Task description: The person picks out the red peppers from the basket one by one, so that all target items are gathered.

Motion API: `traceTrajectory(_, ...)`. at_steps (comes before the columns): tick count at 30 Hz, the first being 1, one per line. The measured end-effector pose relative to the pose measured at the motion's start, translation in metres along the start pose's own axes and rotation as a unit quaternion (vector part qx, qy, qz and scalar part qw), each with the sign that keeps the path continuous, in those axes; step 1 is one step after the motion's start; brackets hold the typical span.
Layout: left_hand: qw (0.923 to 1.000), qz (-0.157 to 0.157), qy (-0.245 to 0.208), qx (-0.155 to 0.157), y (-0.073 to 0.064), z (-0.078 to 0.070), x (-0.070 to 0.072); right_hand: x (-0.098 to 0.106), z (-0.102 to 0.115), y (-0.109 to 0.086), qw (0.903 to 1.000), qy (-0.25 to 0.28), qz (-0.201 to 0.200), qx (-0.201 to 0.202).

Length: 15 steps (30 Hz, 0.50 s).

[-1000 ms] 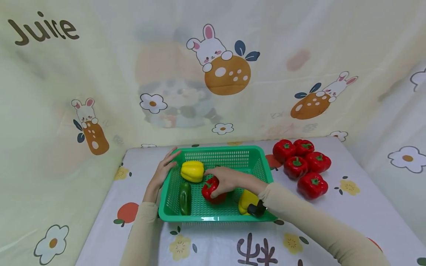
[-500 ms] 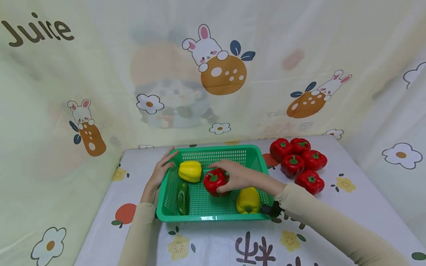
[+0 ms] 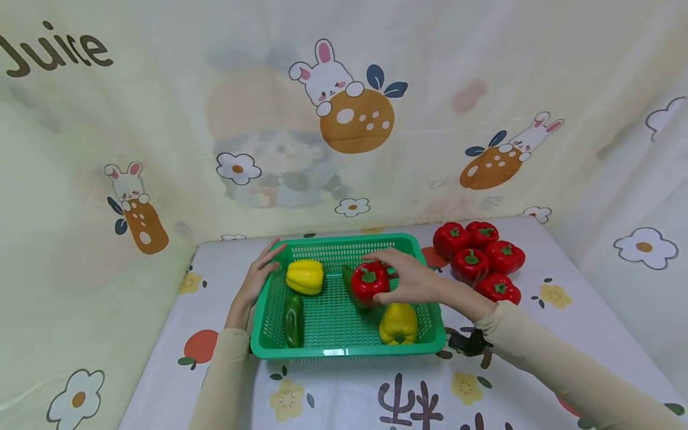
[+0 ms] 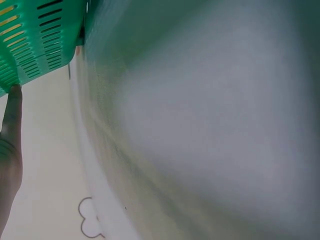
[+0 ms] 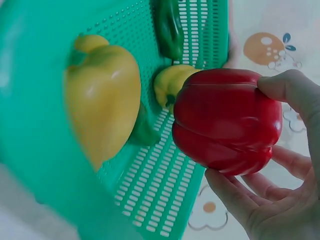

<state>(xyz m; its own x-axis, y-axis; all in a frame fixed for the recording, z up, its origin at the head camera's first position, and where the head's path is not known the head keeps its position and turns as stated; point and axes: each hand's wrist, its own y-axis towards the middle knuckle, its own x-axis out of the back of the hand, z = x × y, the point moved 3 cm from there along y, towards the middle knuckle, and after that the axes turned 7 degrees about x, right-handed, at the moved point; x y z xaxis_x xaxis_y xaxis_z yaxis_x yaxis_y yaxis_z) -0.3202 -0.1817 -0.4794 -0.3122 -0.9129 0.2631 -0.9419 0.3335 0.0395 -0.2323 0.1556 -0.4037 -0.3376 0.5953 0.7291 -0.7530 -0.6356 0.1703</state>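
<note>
My right hand (image 3: 414,279) grips a red bell pepper (image 3: 369,283) around its sides, above the green plastic basket (image 3: 322,353). In the right wrist view, thumb and fingertips press the pepper (image 5: 225,120) from opposite sides. My left hand (image 3: 258,279) rests against the basket's left end, fingers extended along the rim; one straight finger (image 4: 14,110) touches the slotted wall in the left wrist view. Inside the basket lie a yellow bell pepper (image 3: 305,277) at back left, another yellow bell pepper (image 3: 398,324) at front right, and a long green vegetable (image 3: 294,321) at front left.
Another green vegetable (image 3: 348,276) lies in the basket, partly hidden behind the held pepper. Several red bell peppers (image 3: 470,266) cluster on the patterned tablecloth (image 3: 322,394) right of the basket. A printed curtain (image 3: 301,119) hangs behind and at both sides.
My right hand has lifted the red bell pepper off the basket floor and moved it rightward, uncovering a green vegetable beneath. The left hand stays at the basket's rim.
</note>
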Motion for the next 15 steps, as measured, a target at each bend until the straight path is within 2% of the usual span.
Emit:
traceTrajectory(5, 1.0000, 0.001, 0.000, -0.001, -0.001, 0.001, 0.001, 0.016, -0.005, -0.015, 0.9995, 0.020, -0.025, -0.004)
traceTrajectory(15, 1.0000, -0.001, 0.000, 0.002, -0.001, 0.000, 0.000, 0.051, -0.018, -0.049, 0.9964, -0.004, -0.077, -0.034)
